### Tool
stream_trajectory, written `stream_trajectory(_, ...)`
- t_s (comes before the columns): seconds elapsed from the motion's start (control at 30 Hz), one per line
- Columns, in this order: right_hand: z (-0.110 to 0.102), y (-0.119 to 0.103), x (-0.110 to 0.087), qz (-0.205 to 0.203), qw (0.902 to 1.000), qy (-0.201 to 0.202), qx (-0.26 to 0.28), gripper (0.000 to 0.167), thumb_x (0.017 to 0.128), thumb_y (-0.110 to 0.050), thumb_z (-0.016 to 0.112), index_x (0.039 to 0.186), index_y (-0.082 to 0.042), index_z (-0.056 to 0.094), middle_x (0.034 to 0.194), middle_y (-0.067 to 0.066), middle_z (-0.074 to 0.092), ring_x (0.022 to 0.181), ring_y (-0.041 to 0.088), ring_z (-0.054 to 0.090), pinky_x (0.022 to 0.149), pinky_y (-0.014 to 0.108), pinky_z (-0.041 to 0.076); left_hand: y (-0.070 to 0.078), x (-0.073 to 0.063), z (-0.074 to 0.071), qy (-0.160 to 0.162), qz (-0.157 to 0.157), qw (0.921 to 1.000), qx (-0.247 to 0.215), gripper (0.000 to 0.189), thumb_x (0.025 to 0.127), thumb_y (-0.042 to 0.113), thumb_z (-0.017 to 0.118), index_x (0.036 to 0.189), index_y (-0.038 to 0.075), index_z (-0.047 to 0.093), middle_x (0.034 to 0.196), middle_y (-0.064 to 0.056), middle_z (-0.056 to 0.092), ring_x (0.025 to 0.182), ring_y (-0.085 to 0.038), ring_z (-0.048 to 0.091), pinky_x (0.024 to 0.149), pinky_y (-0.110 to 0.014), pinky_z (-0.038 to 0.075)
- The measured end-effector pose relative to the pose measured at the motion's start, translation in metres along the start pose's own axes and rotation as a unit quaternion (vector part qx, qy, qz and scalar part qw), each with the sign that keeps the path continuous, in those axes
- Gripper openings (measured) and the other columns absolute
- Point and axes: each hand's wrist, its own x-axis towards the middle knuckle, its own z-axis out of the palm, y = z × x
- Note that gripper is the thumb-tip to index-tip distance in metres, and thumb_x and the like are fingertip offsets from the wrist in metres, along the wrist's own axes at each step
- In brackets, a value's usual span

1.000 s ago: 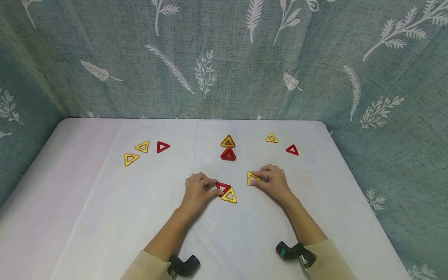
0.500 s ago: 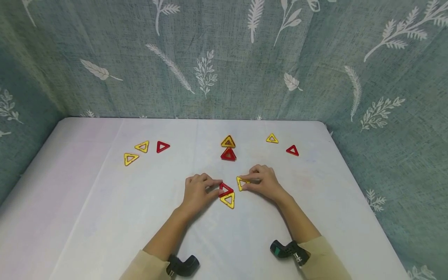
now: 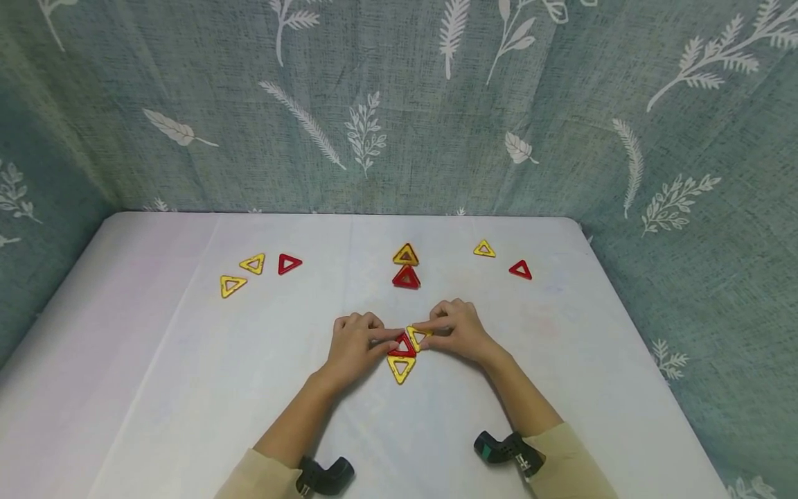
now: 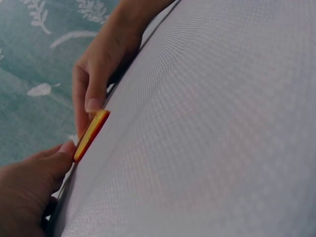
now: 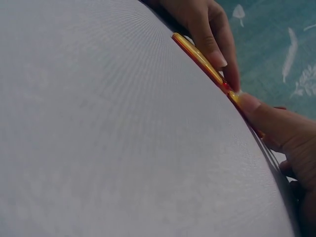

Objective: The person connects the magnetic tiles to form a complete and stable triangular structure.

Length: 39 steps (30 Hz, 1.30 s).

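Observation:
My left hand [image 3: 358,346] pinches a red triangular frame tile [image 3: 402,346] between thumb and forefinger, near the middle of the table. Against the red tile's near edge lies a yellow triangular tile [image 3: 401,369], pointing toward me. From the other side my right hand [image 3: 458,333] pinches a second yellow triangular tile [image 3: 420,337], its edge right at the red tile's right side. In the left wrist view a yellow tile [image 4: 91,136] shows edge-on between both hands. The right wrist view shows the tiles [image 5: 200,59] as a thin strip under the fingertips.
Farther back stand a yellow triangle pile [image 3: 406,255] and a red triangle pile [image 3: 406,278]. At left lie two yellow triangles [image 3: 252,263] and a red triangle [image 3: 289,263]. At right are a yellow triangle [image 3: 484,249] and a red triangle [image 3: 520,269]. A patterned curtain [image 3: 399,104] hangs behind.
My right hand has moved left and nearer with its yellow tile, up to the red one. My left hand has turned the red tile, and the attached yellow tile has swung round below it.

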Motion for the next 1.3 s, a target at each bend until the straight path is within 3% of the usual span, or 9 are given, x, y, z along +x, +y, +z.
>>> stream_trajectory(0.27,0.001,-0.004,0.001,-0.017,0.9998,0.006,0.006,0.035,0.07,-0.031,0.082,0.103,-0.02,0.075,0.085,-0.006,0.055,0.082,0.01,0.043,0.075,0.034,0.029,0.0,-0.001,-0.001,0.017,-0.012,0.9998,-0.008,0.023,0.083,0.033,0.072,0.104,0.023,0.075,0.083,0.007,0.053,0.081,-0.013,0.044,0.088,-0.042,0.028)
stream_trajectory(0.57,0.001,-0.005,-0.001,-0.019,0.9994,0.03,-0.005,0.035,0.069,-0.029,0.083,0.101,-0.018,0.076,0.088,-0.004,0.056,0.083,0.012,0.044,0.073,0.032,0.031,0.0,-0.003,-0.005,0.012,-0.007,0.9999,0.002,0.051,0.064,0.046,0.083,0.108,0.022,0.073,0.085,0.006,0.053,0.084,-0.012,0.046,0.086,-0.041,0.03)
stream_trajectory(0.97,0.004,-0.003,-0.012,0.021,0.997,0.074,0.01,0.036,0.067,-0.029,0.085,0.099,-0.017,0.076,0.087,-0.004,0.058,0.081,0.01,0.044,0.073,0.031,0.034,0.001,-0.002,0.001,0.049,-0.012,0.9987,-0.011,0.036,0.07,0.04,0.082,0.098,0.018,0.076,0.084,0.004,0.057,0.084,-0.015,0.049,0.082,-0.036,0.035)
stream_trajectory(1.13,0.009,-0.004,-0.016,0.026,0.9953,0.093,-0.002,0.035,0.068,-0.029,0.084,0.099,-0.015,0.076,0.088,-0.002,0.058,0.081,0.011,0.045,0.074,0.032,0.035,0.0,-0.003,0.0,0.064,-0.003,0.9979,-0.012,0.04,0.064,0.039,0.085,0.094,0.015,0.076,0.081,0.003,0.055,0.083,-0.016,0.049,0.081,-0.038,0.036)
stream_trajectory(1.3,0.012,-0.007,-0.02,0.033,0.9907,0.129,-0.03,0.037,0.067,-0.027,0.085,0.1,-0.013,0.076,0.088,-0.001,0.058,0.081,0.014,0.048,0.074,0.033,0.038,-0.001,-0.003,-0.001,0.054,-0.006,0.998,-0.033,0.045,0.06,0.038,0.088,0.096,0.013,0.076,0.083,0.003,0.054,0.084,-0.015,0.046,0.081,-0.036,0.035)
